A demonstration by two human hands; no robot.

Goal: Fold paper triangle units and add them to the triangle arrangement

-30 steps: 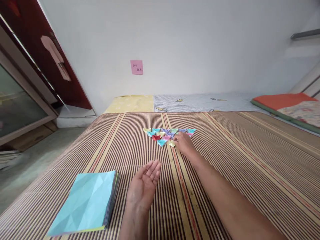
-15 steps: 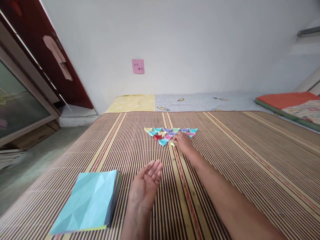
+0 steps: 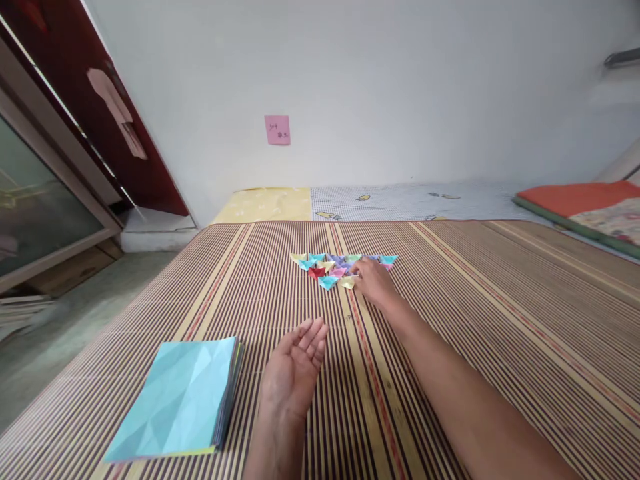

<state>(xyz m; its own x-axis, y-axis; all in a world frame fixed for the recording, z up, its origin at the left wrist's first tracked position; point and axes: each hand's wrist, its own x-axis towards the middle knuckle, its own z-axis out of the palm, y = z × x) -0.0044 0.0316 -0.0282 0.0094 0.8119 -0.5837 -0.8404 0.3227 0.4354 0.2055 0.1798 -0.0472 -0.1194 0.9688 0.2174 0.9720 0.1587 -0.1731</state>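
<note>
Small folded paper boats in several colours form rows on the striped mat, narrowing toward me. A red paper boat, a light blue paper boat and a pale yellow paper boat lie on the near left side of the group. My right hand reaches over the right part of the rows with its fingers bent and drawn together. What its fingertips hold, if anything, is hidden, and some boats are covered by it. Palm up above the mat, my left hand is open with straight fingers and holds nothing.
A stack of coloured paper, light blue on top, lies left of my left hand. The striped mat ends at a patterned cloth by the wall. A pink note hangs there; a folded orange cloth is far right.
My right hand has shifted slightly right, and more of the pale yellow paper boat shows. My left hand stays palm up. The view has tilted a little.
</note>
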